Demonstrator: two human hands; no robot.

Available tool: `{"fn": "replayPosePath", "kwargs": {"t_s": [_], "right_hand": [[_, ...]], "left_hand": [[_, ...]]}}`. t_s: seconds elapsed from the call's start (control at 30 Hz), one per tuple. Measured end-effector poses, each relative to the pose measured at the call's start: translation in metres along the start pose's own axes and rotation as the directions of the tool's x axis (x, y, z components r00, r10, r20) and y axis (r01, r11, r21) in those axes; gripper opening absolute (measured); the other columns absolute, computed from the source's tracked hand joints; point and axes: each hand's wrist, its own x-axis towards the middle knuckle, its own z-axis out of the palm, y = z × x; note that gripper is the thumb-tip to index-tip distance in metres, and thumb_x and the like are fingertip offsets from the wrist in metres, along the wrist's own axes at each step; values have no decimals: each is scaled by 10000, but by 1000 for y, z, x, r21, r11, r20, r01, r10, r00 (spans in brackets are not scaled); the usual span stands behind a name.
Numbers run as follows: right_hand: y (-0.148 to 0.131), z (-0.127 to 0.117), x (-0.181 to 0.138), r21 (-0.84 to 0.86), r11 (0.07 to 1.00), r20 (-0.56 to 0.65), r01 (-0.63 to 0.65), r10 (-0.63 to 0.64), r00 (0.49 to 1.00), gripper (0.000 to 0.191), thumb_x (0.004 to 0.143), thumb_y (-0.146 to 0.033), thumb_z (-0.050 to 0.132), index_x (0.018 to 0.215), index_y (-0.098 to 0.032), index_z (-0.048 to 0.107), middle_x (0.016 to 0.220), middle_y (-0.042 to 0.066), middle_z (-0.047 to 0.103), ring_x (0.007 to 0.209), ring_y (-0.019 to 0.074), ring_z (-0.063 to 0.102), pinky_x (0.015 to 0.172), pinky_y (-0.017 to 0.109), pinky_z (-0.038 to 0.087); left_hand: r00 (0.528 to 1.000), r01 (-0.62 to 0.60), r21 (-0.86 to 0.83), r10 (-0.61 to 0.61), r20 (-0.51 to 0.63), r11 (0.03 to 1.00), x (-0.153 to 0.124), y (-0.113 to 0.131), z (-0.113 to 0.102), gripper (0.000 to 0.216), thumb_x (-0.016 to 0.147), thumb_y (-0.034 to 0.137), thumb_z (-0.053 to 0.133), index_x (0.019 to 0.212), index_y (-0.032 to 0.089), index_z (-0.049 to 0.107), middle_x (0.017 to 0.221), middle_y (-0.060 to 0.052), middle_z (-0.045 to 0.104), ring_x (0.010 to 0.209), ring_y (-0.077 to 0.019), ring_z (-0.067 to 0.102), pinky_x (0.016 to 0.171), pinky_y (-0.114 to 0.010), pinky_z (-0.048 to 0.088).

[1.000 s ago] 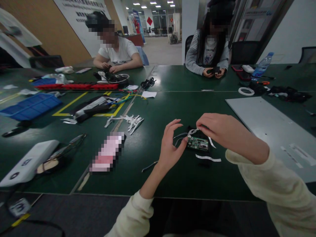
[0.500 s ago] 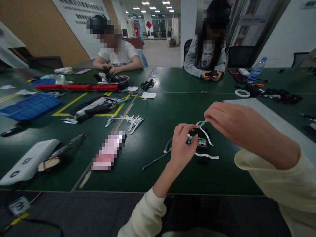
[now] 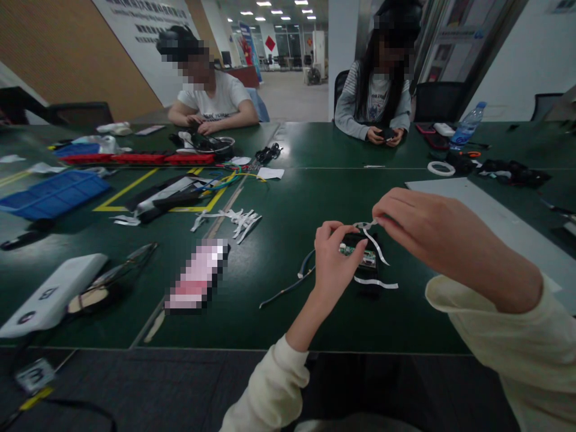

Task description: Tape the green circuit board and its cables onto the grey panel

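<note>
My right hand (image 3: 423, 231) pinches one end of a thin, pale strip (image 3: 365, 225), which looks twisted or looped. The strip's other end meets the fingertips of my left hand (image 3: 335, 255), closed around it, with the thumb lying over a small green circuit board (image 3: 368, 258). Beneath my hands the board rests on a black object (image 3: 386, 240) whose kind I cannot tell. One white strip (image 3: 377, 246) hangs down beside the board. Another white strip (image 3: 382, 283) sticks out to the right below it. A dark cable (image 3: 283, 293) lies left of my left hand.
Cut white strips (image 3: 245, 223) lie in a heap near a pink phone (image 3: 198, 276). A white device (image 3: 54, 294) and blue bin (image 3: 58, 193) are at left. A grey board (image 3: 450, 198), tape roll (image 3: 441, 168) and water bottle (image 3: 468, 126) are at right. Two people sit opposite.
Both hands stay at the strip. My left thumb and fingers have shifted slightly, and the strip between the hands looks flatter. The person opposite at right has turned the dark object in their hands.
</note>
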Motion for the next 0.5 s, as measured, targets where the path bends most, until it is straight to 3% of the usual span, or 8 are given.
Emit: {"fn": "replayPosePath", "kwargs": {"t_s": [0.27, 0.5], "right_hand": [[4, 8, -3, 16, 1000, 17, -17, 17, 1000, 181, 928, -200, 413, 897, -155, 585, 860, 63, 610, 739, 146, 568, 616, 253, 375], [6, 8, -4, 30, 999, 22, -21, 21, 1000, 182, 926, -192, 411, 895, -156, 587, 859, 62, 612, 754, 151, 577, 634, 259, 387]], "left_hand": [[999, -36, 13, 36, 20, 999, -6, -10, 0, 311, 780, 153, 651, 1081, 226, 623, 1038, -49, 575, 978, -211, 539, 836, -407, 465], [996, -6, -121, 17, 89, 993, -5, -17, 4, 93, 781, 192, 672, 873, 195, 671, 959, -49, 611, 929, -204, 587, 799, -385, 498]]}}
